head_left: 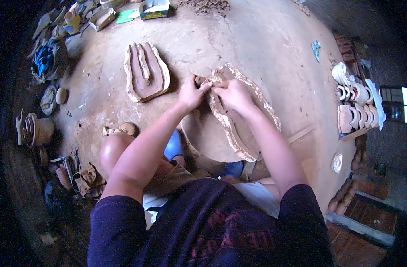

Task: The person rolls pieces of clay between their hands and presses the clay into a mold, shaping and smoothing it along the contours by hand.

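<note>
A long plaster mould [241, 147] with a rough pale rim and clay-lined hollow rests on a round board [197, 140] before me. At its far end my left hand [192, 92] has thumb and fingers closed at the rim, on what looks like a small lump of clay [200, 80]. My right hand [233, 93] reaches into the hollow beside it, fingers bent and touching the clay; whether they hold anything is hidden. To the left lies another mould [156, 91] with a U-shaped clay channel.
Cardboard boxes [101, 18], a green sheet [125, 17] and bundles line the back left. Stacked clay pieces stand at the left [41, 131] and right [359, 115]. Small round pieces [128, 128] sit by my left knee, and broken clay [203, 6] lies at the back.
</note>
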`<state>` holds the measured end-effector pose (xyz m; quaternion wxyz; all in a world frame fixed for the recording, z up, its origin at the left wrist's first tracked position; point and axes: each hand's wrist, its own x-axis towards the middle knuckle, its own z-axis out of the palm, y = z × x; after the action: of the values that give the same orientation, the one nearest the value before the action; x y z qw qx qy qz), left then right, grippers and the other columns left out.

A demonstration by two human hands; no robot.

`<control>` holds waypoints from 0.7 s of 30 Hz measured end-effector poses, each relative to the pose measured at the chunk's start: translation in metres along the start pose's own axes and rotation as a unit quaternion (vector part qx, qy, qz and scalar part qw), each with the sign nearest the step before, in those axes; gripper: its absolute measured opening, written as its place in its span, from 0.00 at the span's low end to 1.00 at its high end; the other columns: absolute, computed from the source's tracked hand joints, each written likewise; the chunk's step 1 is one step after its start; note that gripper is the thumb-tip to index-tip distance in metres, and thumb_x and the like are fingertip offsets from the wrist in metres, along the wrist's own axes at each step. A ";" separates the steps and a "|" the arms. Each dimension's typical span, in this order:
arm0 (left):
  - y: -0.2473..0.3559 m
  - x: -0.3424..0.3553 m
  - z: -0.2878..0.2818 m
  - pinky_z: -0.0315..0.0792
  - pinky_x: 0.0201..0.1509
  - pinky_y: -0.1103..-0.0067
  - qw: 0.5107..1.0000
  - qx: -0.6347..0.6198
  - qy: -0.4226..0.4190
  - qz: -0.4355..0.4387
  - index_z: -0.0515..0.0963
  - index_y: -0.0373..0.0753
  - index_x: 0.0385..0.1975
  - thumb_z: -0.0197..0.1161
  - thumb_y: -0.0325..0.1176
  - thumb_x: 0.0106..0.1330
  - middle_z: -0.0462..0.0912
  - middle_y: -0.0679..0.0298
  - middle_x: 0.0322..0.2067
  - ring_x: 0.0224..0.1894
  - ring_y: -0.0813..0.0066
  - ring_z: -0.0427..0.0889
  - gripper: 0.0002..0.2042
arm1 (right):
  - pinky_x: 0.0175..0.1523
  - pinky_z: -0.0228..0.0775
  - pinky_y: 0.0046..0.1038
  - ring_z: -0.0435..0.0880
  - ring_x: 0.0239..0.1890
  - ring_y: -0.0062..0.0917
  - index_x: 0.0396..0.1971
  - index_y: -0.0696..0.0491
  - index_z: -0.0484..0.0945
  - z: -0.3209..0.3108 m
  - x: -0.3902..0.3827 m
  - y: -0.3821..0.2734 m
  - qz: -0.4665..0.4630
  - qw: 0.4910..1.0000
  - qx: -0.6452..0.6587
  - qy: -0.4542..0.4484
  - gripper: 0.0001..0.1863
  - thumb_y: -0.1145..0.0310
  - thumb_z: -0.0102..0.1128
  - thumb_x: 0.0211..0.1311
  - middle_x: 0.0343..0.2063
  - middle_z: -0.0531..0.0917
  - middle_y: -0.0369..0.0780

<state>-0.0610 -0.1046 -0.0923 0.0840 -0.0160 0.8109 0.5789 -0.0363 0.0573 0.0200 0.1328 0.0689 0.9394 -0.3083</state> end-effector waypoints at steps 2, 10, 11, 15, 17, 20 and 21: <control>0.004 0.001 0.000 0.77 0.55 0.68 1.000 0.015 -0.017 -0.014 0.79 0.32 0.47 0.74 0.49 0.65 0.87 0.50 0.44 0.48 0.61 0.86 0.25 | 0.44 0.81 0.39 0.90 0.32 0.41 0.38 0.52 0.91 0.008 0.006 0.008 0.019 0.999 -0.021 -0.017 0.14 0.58 0.70 0.61 0.27 0.89 0.50; 0.006 0.005 -0.007 0.76 0.57 0.65 0.999 0.032 -0.017 -0.005 0.77 0.31 0.48 0.72 0.50 0.66 0.86 0.46 0.47 0.51 0.55 0.85 0.26 | 0.49 0.81 0.42 0.90 0.37 0.47 0.36 0.54 0.91 0.022 -0.034 0.036 -0.002 0.999 -0.026 0.020 0.13 0.61 0.69 0.60 0.34 0.88 0.54; 0.007 0.005 -0.008 0.76 0.58 0.64 0.999 0.029 -0.021 -0.012 0.77 0.31 0.48 0.72 0.50 0.66 0.86 0.45 0.47 0.51 0.54 0.85 0.26 | 0.48 0.80 0.40 0.90 0.37 0.46 0.37 0.55 0.90 0.020 -0.037 0.037 -0.016 0.998 -0.063 0.012 0.14 0.60 0.69 0.61 0.33 0.88 0.54; 0.026 0.004 -0.009 0.75 0.59 0.64 0.998 -0.005 -0.062 -0.029 0.76 0.30 0.48 0.70 0.51 0.68 0.85 0.44 0.47 0.52 0.53 0.85 0.26 | 0.46 0.80 0.40 0.89 0.38 0.47 0.39 0.57 0.89 0.011 -0.052 0.046 -0.033 0.984 -0.173 0.011 0.17 0.57 0.69 0.62 0.32 0.88 0.54; 0.020 0.006 -0.010 0.75 0.58 0.63 0.999 0.008 -0.047 -0.021 0.76 0.31 0.48 0.67 0.52 0.71 0.85 0.43 0.46 0.53 0.52 0.84 0.26 | 0.46 0.80 0.40 0.89 0.38 0.47 0.39 0.58 0.89 0.008 -0.065 0.041 -0.013 0.989 -0.147 0.008 0.18 0.57 0.68 0.63 0.33 0.87 0.55; 0.014 0.012 -0.011 0.75 0.56 0.63 0.999 -0.018 -0.022 -0.029 0.76 0.31 0.48 0.61 0.52 0.75 0.84 0.42 0.45 0.51 0.50 0.84 0.25 | 0.45 0.80 0.40 0.89 0.37 0.47 0.37 0.61 0.89 0.007 -0.088 0.045 -0.002 0.995 -0.091 0.038 0.19 0.57 0.68 0.63 0.32 0.87 0.56; 0.017 0.012 -0.012 0.75 0.56 0.63 0.999 -0.019 -0.021 -0.028 0.76 0.31 0.48 0.61 0.52 0.75 0.84 0.42 0.45 0.51 0.50 0.84 0.25 | 0.44 0.80 0.40 0.90 0.36 0.47 0.37 0.62 0.89 0.004 -0.091 0.045 -0.010 0.996 -0.058 0.067 0.19 0.58 0.69 0.63 0.31 0.87 0.55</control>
<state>-0.0763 -0.1091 -0.0741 0.1168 -0.0288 0.7968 0.5921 0.0609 0.0864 0.0186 0.0702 0.0724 0.9631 -0.2496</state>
